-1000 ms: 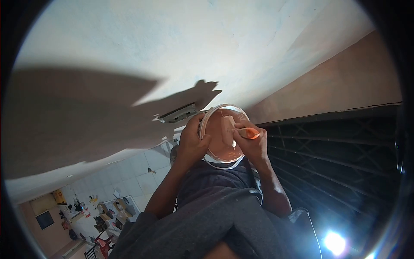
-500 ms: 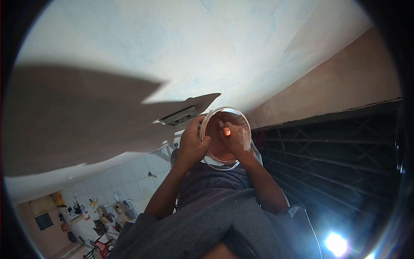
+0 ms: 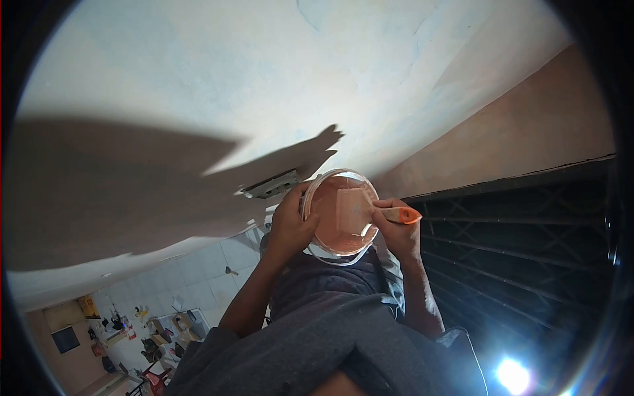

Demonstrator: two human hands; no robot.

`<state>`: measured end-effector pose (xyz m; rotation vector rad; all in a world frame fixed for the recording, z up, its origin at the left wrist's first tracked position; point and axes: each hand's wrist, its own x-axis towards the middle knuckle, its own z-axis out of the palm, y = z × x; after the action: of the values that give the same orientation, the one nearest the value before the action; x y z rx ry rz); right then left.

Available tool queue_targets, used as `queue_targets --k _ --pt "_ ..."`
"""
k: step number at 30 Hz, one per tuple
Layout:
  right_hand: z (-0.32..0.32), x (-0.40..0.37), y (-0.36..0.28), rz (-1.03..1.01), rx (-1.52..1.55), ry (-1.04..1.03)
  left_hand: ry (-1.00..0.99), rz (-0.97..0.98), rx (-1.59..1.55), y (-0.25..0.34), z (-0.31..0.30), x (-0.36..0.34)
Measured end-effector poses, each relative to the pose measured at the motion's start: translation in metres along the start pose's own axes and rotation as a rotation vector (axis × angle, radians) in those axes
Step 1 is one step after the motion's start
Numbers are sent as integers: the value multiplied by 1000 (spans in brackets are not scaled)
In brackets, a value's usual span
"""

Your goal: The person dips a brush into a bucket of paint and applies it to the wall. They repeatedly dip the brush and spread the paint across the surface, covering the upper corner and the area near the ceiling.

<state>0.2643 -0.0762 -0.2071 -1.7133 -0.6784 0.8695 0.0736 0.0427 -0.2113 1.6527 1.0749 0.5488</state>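
Observation:
My left hand grips the left rim of a white bucket, its thumb over the inside edge. Brownish-pink paint coats the inner wall. In my right hand is a paintbrush with an orange-ended handle, fingers closed round it at the bucket's right side. The wide brush head, covered in the same paint, lies across the bucket's opening. A thin wire handle hangs at the bucket's lower front.
A pale, patchy wall rises ahead, with an electrical switch box set in it. A dark metal lattice gate stands on the right. Tiled floor with scattered items lies far below left. A bright lamp shines at lower right.
My right hand has drawn the brush up out of the bucket and moved right, turning the handle sideways. The left hand still holds the bucket, slightly lower.

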Motion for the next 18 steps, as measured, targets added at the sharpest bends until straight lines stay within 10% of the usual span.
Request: queue_targets --k 18 --pt "-12 -8 51 180 827 192 -94 -1 -80 -25 -11 23"
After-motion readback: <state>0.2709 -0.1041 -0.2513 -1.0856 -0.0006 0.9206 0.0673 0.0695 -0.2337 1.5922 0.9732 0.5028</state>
